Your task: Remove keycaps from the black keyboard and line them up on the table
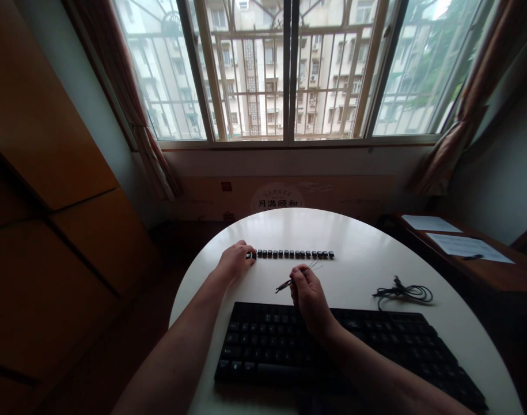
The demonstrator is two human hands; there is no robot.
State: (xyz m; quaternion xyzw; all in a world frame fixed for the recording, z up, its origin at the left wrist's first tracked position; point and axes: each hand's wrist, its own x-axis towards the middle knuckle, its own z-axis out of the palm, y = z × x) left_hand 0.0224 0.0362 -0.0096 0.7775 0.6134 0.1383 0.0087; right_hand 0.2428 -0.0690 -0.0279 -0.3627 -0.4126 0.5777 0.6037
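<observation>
My left hand (237,257) is at the left end of a row of black keycaps (295,253), its fingertips closed around a keycap (251,255) there. My right hand (305,291) is closed around a keycap puller (284,285). Thin wire loops stick out from the puller on the upper right, and its dark two-pronged end points to the lower left. Below both hands lies a black keyboard (284,369), with several keycaps gone from its top rows. My right forearm covers part of its middle.
A coiled black cable (405,293) rests on the round white table (353,230), right of the hands. Beyond the table's right edge, a brown side table (474,271) holds paper sheets (468,248) and a pen (473,257). Wooden cabinets (73,242) stand at the left.
</observation>
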